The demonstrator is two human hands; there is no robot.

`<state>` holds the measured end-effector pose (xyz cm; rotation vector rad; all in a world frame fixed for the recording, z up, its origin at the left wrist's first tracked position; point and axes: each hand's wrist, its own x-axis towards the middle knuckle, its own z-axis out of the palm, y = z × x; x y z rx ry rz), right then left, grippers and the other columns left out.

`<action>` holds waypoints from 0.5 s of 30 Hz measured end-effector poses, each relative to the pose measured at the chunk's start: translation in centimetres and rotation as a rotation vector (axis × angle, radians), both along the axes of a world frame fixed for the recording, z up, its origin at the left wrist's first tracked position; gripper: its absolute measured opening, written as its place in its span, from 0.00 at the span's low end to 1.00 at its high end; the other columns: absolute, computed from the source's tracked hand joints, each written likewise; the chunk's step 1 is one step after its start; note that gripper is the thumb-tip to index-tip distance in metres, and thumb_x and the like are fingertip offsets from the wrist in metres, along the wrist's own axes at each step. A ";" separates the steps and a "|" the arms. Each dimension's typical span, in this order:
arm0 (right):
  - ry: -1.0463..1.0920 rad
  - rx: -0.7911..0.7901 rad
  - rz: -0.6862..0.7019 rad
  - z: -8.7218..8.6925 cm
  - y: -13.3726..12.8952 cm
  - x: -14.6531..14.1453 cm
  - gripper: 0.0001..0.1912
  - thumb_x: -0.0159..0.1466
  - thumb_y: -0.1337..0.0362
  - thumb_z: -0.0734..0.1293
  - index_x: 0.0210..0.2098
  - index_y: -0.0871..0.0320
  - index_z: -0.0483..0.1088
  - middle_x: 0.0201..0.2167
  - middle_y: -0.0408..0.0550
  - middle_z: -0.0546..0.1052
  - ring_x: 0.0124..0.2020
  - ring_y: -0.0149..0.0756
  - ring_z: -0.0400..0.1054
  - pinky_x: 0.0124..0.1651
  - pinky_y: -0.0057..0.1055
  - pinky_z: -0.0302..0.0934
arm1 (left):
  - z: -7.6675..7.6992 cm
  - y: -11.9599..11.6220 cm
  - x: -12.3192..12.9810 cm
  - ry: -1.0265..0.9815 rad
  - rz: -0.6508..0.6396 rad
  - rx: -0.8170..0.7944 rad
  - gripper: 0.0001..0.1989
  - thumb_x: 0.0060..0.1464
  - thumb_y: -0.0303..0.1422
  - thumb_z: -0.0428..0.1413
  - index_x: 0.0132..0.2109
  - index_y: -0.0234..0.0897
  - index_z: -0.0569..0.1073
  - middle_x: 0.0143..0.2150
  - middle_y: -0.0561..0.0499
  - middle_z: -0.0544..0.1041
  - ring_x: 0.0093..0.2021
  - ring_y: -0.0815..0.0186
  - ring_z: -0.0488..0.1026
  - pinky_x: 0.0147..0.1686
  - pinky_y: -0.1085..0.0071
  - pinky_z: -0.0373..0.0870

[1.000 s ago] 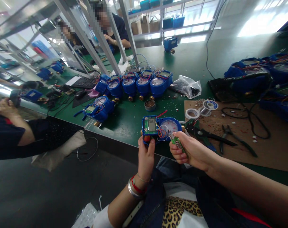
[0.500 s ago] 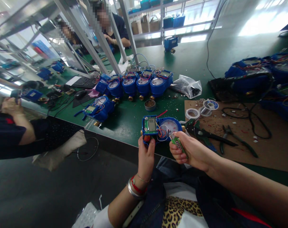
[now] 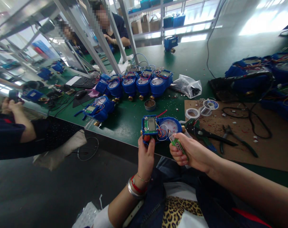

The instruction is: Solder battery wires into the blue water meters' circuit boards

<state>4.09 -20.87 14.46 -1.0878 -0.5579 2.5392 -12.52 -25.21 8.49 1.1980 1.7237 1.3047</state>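
A blue water meter with an uncovered green circuit board, a small display and a round clear dial sits at the table's front edge. My left hand is closed on its near left side, thumb against the housing. Thin coloured wires loop between board and dial. In my right hand is a green lighter, its metal top pointing at the end of a wire over the dial. A small orange bright spot shows there; whether it is a flame is hard to tell.
Several more blue meters stand in a row behind. A round tin is nearer. On the right, cutters, pliers and a solder spool lie on or beside cardboard. A co-worker's hands are at far left.
A small orange spot now shows at the wire end by the lighter's top, where the tip looked dark before. My hands and the meter hold nearly the same place.
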 end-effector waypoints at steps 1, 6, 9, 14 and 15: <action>-0.001 -0.001 0.000 0.0 0.0 0.0 0.23 0.66 0.52 0.52 0.20 0.60 0.56 0.16 0.36 0.52 0.14 0.20 0.42 0.17 0.19 0.38 | 0.0 0.0 0.0 -0.001 -0.001 -0.005 0.17 0.61 0.40 0.50 0.52 0.37 0.67 0.49 0.45 0.71 0.49 0.62 0.68 0.53 0.65 0.62; -0.013 -0.007 -0.002 0.1 -0.1 -0.2 0.23 0.65 0.53 0.53 0.20 0.60 0.57 0.16 0.36 0.52 0.14 0.20 0.42 0.16 0.19 0.38 | -0.1 -0.1 0.0 -0.011 -0.001 -0.021 0.17 0.61 0.41 0.50 0.52 0.37 0.67 0.48 0.46 0.71 0.49 0.62 0.68 0.52 0.65 0.62; -0.018 -0.007 -0.003 0.2 -0.1 -0.2 0.23 0.65 0.53 0.53 0.20 0.60 0.57 0.16 0.36 0.52 0.14 0.20 0.42 0.16 0.19 0.38 | -0.1 0.0 0.0 -0.006 -0.001 -0.021 0.17 0.61 0.41 0.50 0.52 0.36 0.67 0.48 0.45 0.71 0.49 0.62 0.68 0.53 0.65 0.61; -0.014 -0.003 0.000 0.0 -0.2 -0.2 0.23 0.66 0.52 0.53 0.20 0.60 0.57 0.16 0.37 0.53 0.14 0.20 0.42 0.16 0.19 0.38 | 0.0 0.0 0.0 -0.004 -0.007 -0.020 0.18 0.61 0.41 0.49 0.53 0.37 0.66 0.49 0.46 0.71 0.50 0.63 0.68 0.53 0.65 0.61; -0.015 -0.005 0.000 -0.1 -0.2 -0.1 0.23 0.66 0.52 0.53 0.20 0.60 0.57 0.16 0.37 0.53 0.14 0.20 0.42 0.16 0.19 0.38 | 0.0 0.0 0.0 -0.005 -0.007 -0.021 0.18 0.61 0.41 0.49 0.53 0.37 0.66 0.49 0.46 0.71 0.50 0.63 0.68 0.53 0.65 0.61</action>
